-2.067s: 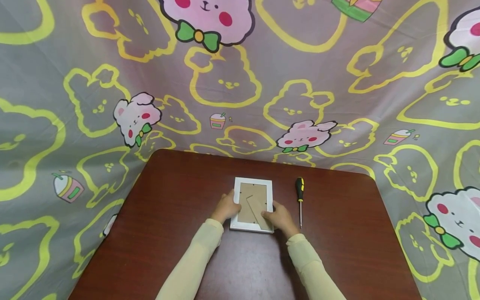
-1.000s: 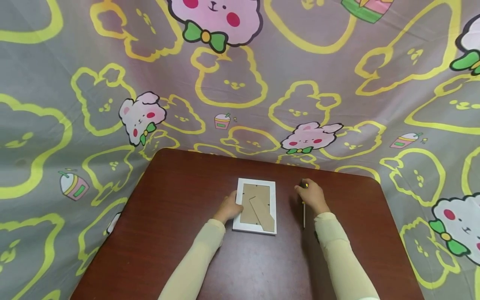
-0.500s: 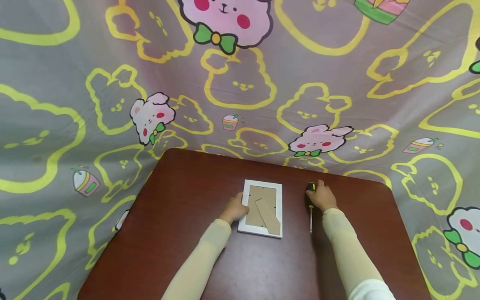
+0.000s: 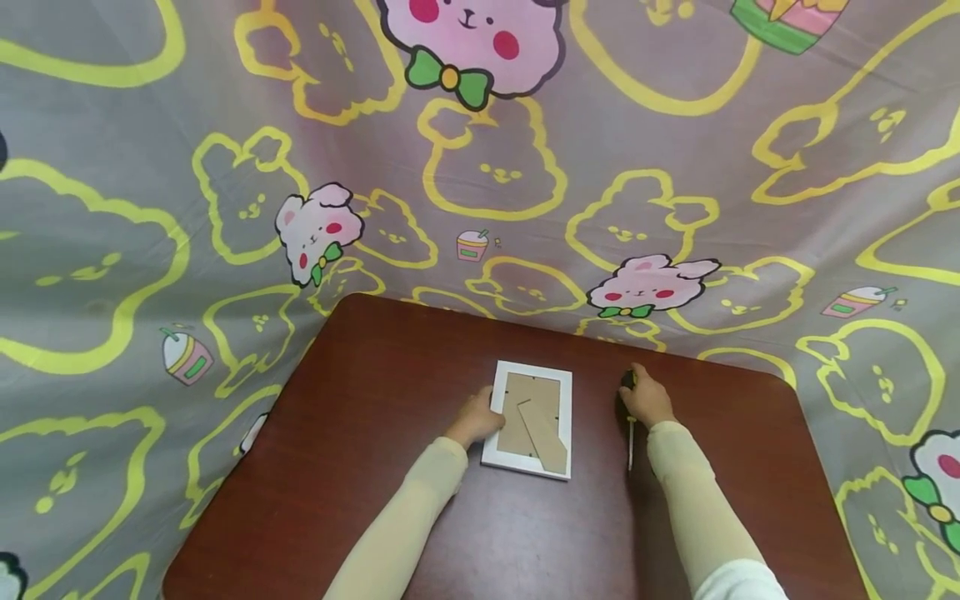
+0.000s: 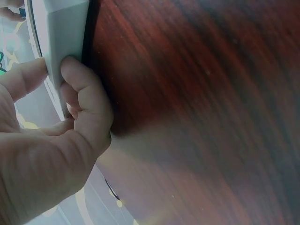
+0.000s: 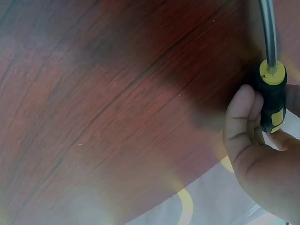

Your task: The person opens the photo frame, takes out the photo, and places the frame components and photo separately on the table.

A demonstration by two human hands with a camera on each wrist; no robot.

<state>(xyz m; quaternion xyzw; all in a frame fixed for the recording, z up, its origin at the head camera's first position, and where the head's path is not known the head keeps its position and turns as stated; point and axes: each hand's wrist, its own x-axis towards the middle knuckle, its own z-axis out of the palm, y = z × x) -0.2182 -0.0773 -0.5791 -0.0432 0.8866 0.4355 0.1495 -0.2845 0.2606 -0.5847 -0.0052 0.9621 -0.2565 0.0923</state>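
Our right hand [image 4: 647,398] curls its fingers [image 6: 243,119] round the screwdriver [image 6: 273,89] handle, right of the picture frame [image 4: 532,418]; its shaft runs alongside the frame's long edge. Our left hand [image 4: 477,418] pinches the frame's left edge.

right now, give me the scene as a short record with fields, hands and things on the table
left hand: grips the left edge of the picture frame, fingers curled against it
right hand: fingers curled round the screwdriver's handle
picture frame: white, face down, brown backing board and stand up
screwdriver: black and yellow handle, metal shaft lying towards the person, right of the frame
table: dark red-brown wood
backdrop: grey cloth with cartoon bears
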